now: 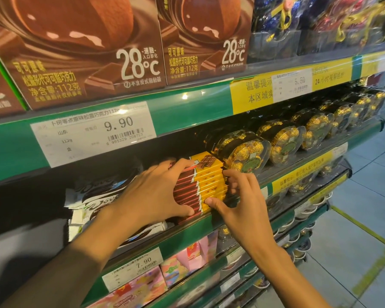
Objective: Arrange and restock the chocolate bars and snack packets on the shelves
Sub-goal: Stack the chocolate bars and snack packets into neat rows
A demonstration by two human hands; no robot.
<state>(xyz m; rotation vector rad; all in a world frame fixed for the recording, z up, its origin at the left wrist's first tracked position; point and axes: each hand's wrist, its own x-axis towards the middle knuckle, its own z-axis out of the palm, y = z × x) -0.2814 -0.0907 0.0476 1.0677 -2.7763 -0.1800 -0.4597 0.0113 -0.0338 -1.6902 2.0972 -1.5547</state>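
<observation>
- While you lean in, the big brown chocolate boxes fill the upper left of the frame, above the green shelf edge.
- At centre frame, your stack of chocolate bars sits on the middle shelf, gold-wrapped chocolates just right of it.
- Your left hand curls round the stack's red side.
- Your right hand pinches its yellow end.

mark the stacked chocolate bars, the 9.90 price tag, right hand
stack of red-and-yellow chocolate bars (209, 178), head view, yellow wrapper edges
white 9.90 price tag (93, 133), head view, label middle
right hand (242, 201), head view, back of hand
</observation>
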